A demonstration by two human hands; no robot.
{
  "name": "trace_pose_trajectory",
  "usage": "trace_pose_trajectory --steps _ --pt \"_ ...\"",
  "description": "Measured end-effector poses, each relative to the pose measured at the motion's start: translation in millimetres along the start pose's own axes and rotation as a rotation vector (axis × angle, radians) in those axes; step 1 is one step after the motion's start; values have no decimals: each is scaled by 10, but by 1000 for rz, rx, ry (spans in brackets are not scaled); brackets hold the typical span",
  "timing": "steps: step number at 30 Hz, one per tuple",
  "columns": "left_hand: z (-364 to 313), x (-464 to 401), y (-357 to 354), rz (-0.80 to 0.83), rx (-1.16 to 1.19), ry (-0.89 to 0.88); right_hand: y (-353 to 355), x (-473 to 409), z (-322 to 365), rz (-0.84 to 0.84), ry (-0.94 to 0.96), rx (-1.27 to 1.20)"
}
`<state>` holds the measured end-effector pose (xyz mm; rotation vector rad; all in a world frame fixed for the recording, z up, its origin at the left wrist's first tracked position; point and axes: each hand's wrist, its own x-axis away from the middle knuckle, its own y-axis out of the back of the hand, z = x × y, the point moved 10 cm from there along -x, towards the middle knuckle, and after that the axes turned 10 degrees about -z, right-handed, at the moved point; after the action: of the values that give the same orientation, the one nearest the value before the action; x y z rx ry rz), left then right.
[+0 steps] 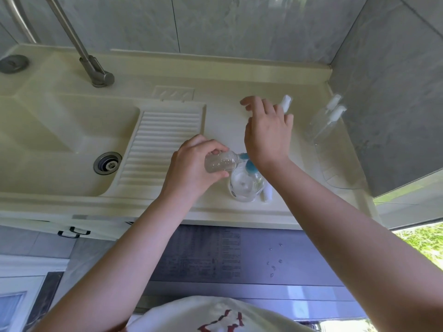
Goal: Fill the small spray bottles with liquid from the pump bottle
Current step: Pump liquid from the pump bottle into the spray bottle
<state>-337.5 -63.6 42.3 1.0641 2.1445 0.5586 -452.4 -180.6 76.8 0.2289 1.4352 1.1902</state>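
Observation:
My left hand (191, 164) grips a small clear spray bottle (220, 161) without its cap, tipped on its side. Its mouth meets the blue nozzle (243, 156) of the clear pump bottle (247, 185), which stands near the counter's front edge. My right hand (266, 133) rests its heel on the blue pump head, fingers loose and holding nothing. A white spray cap (268, 194) lies just right of the pump bottle. Another white-topped small bottle (286, 103) shows behind my right hand.
Two more clear spray bottles with white tops (334, 111) lean at the right by the wall, above a clear plastic pouch (340, 171). The sink basin (60, 144) with its ribbed washboard (163, 142) and the tap (96, 70) are to the left.

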Motion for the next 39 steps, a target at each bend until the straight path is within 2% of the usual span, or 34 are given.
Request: trace_pose_trajectory --steps 5,13,21,27,31,35,39 --pt "14 2 -31 13 -10 -3 -275 132 -96 166 -64 -77" --pt "5 3 -38 7 -3 -12 -280 144 -147 166 -88 -123" --pt "-16 -3 -19 3 -13 -28 -113 55 -148 67 -99 -59" --pt "-1 -8 -32 17 -51 -38 -249 131 -152 151 -82 -30" --pt "-50 -19 -7 0 -31 -54 -96 -3 -113 58 -57 6" --pt "-35 -9 -26 13 -51 -55 -301 159 -126 172 -77 -12" --pt "-15 -11 -12 14 -52 -57 -252 95 -167 161 -99 -39"
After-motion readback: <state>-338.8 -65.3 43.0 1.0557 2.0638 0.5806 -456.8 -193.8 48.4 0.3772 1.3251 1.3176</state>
